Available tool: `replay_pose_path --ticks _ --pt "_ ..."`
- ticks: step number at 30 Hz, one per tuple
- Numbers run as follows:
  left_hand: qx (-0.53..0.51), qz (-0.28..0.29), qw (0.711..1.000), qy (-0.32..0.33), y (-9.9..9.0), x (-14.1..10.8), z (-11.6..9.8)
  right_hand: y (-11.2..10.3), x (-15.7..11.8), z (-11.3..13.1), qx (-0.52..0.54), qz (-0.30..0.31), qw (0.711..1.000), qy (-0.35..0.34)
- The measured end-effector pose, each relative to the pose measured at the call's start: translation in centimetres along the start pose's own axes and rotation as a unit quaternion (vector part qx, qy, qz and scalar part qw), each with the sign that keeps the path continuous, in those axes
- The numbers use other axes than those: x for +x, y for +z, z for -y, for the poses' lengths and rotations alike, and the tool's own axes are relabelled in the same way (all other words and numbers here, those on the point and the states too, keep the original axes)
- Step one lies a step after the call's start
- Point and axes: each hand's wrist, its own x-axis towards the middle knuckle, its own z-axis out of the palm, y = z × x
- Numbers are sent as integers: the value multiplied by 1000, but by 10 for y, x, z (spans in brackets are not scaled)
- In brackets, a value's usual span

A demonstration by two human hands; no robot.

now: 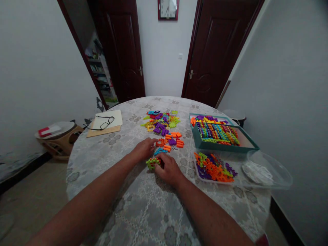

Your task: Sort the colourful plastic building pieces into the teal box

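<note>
My right hand (169, 168) is closed round a small assembly of toothed plastic building pieces (152, 163), lime green with red, held low over the tablecloth. Just beyond it, my left hand (145, 149) has its fingertips closed at an orange toothed building piece (162, 142); the fingers partly hide the contact. Blue building pieces (160, 151) lie between the two hands. Orange tube-like pieces (180, 144) and a purple piece (172, 141) lie to the right of the left fingertips. Farther back is a mixed pile of purple, lime, red and blue pieces (164, 120).
At the right stand a green box (228, 148) holding rows of coloured pieces and a clear tub (198, 174) with loose pieces. A clear lid (280, 174) lies beside it. Eyeglasses (104, 125) rest on papers (116, 118) at the left. Floral cloth covers the round table (143, 218).
</note>
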Motion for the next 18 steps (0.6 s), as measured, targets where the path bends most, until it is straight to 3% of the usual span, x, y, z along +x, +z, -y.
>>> replay_pose_path --ticks 6,10,13,16,18 --pt "20 12 1000 -11 2 9 -11 -5 -5 2 -1 11 1000 -11" --pt "-164 -52 985 24 1 -2 1 -11 -5 3 -15 -43 999 -9" --pt "-344 -40 938 16 -3 -14 7 -14 -3 -1 -19 -116 993 -7" --pt "-500 38 865 7 -4 -23 1 -14 -1 -6 -4 -164 986 11" --pt "-530 79 844 27 -2 -27 -5 -14 -1 -9 14 -179 983 33"
